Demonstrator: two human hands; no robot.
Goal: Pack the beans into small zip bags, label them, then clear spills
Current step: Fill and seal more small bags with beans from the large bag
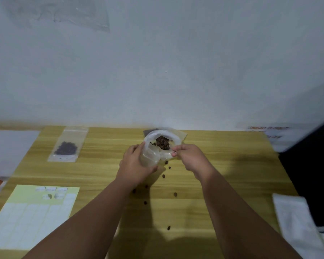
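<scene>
A clear plastic bag (164, 136) with dark brown beans (162, 143) inside stands open at the far middle of the wooden table (223, 165). My left hand (137, 165) grips the bag's left side. My right hand (191, 157) pinches the bag's right rim between thumb and fingertips. Several loose beans (164, 176) lie scattered on the table below the bag, between my forearms. A filled small zip bag (67, 144) lies flat at the far left. A sheet of white labels (32, 217) lies at the near left, with a few labels peeled.
A white cloth or paper (297, 221) lies at the table's near right edge. A dark object (310, 174) stands right of the table. The white wall (157, 62) rises directly behind the table's far edge.
</scene>
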